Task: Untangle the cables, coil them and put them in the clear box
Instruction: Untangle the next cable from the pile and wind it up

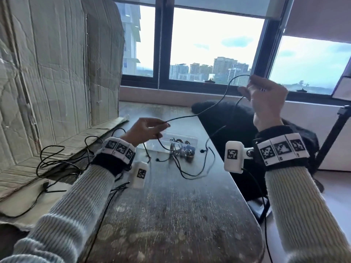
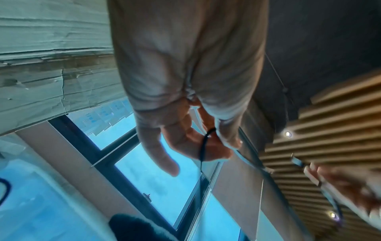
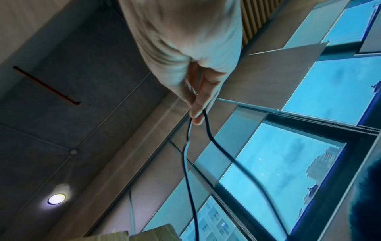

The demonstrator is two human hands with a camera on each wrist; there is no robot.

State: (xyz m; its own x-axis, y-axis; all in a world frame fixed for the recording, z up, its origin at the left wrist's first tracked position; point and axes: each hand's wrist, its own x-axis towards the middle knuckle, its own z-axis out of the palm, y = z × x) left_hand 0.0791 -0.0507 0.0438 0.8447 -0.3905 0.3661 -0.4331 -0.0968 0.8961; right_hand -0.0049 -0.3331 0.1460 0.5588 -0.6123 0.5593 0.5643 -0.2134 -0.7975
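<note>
Fingers of the left hand (image 1: pixel 147 130) are pinching a thin black cable (image 1: pixel 212 105) at the centre of the head view, curled round it, while the right hand (image 1: pixel 266 97), raised at the upper right before the window (image 1: pixel 214 44), is gripping the same cable between thumb and fingers. The cable is hanging slack between them. More cable is trailing down onto the dark table (image 1: pixel 180 215), beside the clear box (image 1: pixel 182 144) holding coiled cables at mid-frame.
</note>
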